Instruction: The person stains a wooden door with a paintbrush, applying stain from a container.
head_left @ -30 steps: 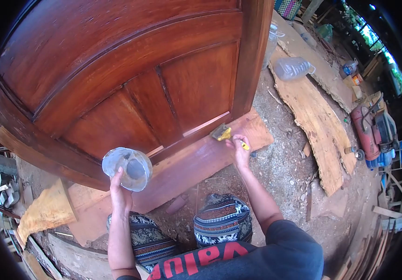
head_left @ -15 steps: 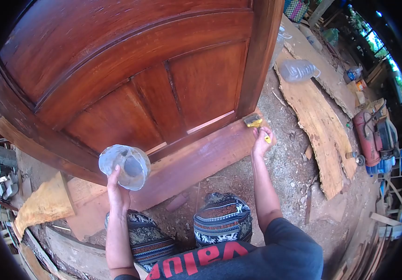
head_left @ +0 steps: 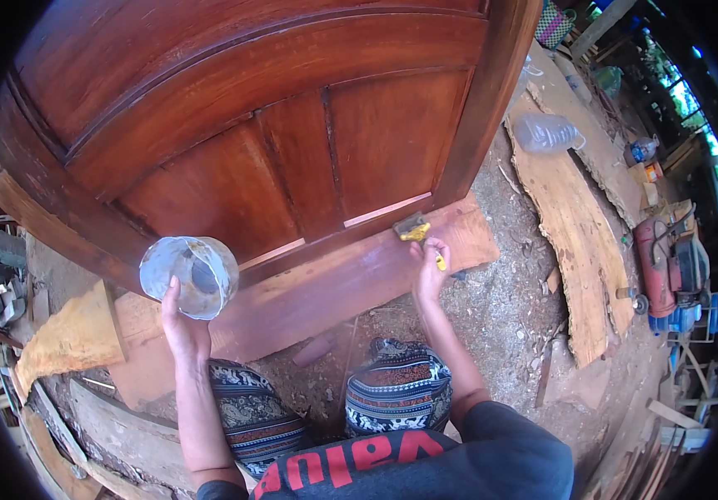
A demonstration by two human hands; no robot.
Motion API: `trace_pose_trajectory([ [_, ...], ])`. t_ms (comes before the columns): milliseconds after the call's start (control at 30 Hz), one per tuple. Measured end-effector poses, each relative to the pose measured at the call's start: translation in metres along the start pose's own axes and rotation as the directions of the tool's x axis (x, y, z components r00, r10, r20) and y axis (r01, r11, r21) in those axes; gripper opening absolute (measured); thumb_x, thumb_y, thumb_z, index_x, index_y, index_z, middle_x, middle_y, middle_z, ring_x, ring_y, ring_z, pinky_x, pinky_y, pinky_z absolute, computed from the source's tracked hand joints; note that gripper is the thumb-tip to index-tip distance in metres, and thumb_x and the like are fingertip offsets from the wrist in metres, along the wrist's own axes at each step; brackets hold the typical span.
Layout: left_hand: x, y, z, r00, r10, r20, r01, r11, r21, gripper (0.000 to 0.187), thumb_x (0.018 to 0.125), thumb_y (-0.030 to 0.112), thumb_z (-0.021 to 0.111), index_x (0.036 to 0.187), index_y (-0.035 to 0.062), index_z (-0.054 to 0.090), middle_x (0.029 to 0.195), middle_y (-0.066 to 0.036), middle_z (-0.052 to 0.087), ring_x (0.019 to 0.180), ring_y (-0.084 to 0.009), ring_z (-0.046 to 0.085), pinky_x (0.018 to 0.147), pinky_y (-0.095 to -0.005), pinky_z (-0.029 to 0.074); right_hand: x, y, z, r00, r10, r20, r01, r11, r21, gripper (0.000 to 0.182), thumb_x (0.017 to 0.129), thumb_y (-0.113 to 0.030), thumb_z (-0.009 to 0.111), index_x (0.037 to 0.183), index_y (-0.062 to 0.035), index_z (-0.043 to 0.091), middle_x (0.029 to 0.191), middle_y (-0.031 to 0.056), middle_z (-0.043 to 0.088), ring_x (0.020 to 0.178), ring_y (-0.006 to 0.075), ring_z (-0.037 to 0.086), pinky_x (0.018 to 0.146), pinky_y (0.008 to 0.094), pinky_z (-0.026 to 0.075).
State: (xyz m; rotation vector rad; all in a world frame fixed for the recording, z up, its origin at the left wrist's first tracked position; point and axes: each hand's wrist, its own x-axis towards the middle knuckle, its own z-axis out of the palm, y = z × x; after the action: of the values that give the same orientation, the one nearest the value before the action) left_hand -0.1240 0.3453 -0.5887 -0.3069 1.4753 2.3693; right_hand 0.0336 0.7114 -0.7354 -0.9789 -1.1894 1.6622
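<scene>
A varnished reddish-brown wooden door point(head_left: 292, 125) with carved panels stands in front of me. My left hand point(head_left: 182, 321) grips a cut-off translucent plastic container point(head_left: 188, 277), thumb on its near side, by the door's lower left. In my right hand point(head_left: 430, 271) is a paintbrush point(head_left: 413, 228) with a yellow handle. Its bristles are close to the door's bottom rail; whether they touch it I cannot tell. Under the door's lower edge lies a flat pinkish board point(head_left: 351, 279).
A clear plastic jug point(head_left: 546, 133) lies on rough-edged planks point(head_left: 580, 250) to the right. Beyond them is a red tank-like machine point(head_left: 655, 258). Wood scraps point(head_left: 72, 333) lie at the left.
My right hand has moved left with the brush, along the door's bottom edge. My left hand and the container have shifted left, and the view has turned slightly.
</scene>
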Motion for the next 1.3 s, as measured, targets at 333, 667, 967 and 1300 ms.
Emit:
trace_pose_trajectory([
  [333,-0.012,0.022,-0.010,0.988,0.113,-0.107,-0.122,0.989,-0.082,0.066,0.091,0.042,0.064,0.146,0.0147,0.041,0.144,-0.005,0.049,0.133,-0.0245,0.046,0.107,-0.0502,0.039,-0.034,-0.011,0.009,0.986,0.144,0.088,-0.146,0.989,0.010,0.013,0.103,-0.017,0.053,0.105,-0.0044,0.051,0.103,0.0081,0.057,0.087,0.0215,0.069,0.077,0.0295,0.059],
  [667,-0.010,0.019,-0.011,0.989,0.133,-0.060,-0.138,0.986,-0.094,0.062,0.093,0.036,0.064,0.145,0.0114,0.041,0.143,-0.006,0.050,0.133,-0.0239,0.047,0.108,-0.0478,0.040,-0.074,-0.126,0.084,0.518,0.190,0.834,0.036,0.969,-0.243,0.014,0.097,-0.005,0.061,0.108,0.0023,0.062,0.108,0.0133,0.062,0.095,0.0234,0.071,0.084,0.0325,0.060],
  [967,-0.011,0.021,-0.004,0.987,0.146,-0.064,-0.151,0.985,-0.085,0.061,0.094,0.034,0.064,0.144,0.0062,0.042,0.141,-0.007,0.052,0.131,-0.0223,0.049,0.110,-0.0422,0.038,-0.060,-0.177,0.079,-0.013,-0.261,0.965,0.964,0.254,0.082,0.027,0.080,0.001,0.074,0.106,-0.0035,0.071,0.124,0.0223,0.060,0.102,0.0320,0.065,0.086,0.0389,0.055],
  [1300,-0.003,0.015,-0.004,0.991,0.126,-0.053,-0.131,0.988,-0.085,0.060,0.093,0.033,0.065,0.143,0.0055,0.045,0.140,-0.008,0.053,0.131,-0.0227,0.049,0.110,-0.0423,0.038,-0.043,-0.198,0.082,0.016,-0.139,0.990,0.991,0.132,0.002,0.027,0.078,0.002,0.075,0.103,-0.0047,0.071,0.119,0.0197,0.065,0.096,0.0307,0.068,0.081,0.0367,0.056],
])
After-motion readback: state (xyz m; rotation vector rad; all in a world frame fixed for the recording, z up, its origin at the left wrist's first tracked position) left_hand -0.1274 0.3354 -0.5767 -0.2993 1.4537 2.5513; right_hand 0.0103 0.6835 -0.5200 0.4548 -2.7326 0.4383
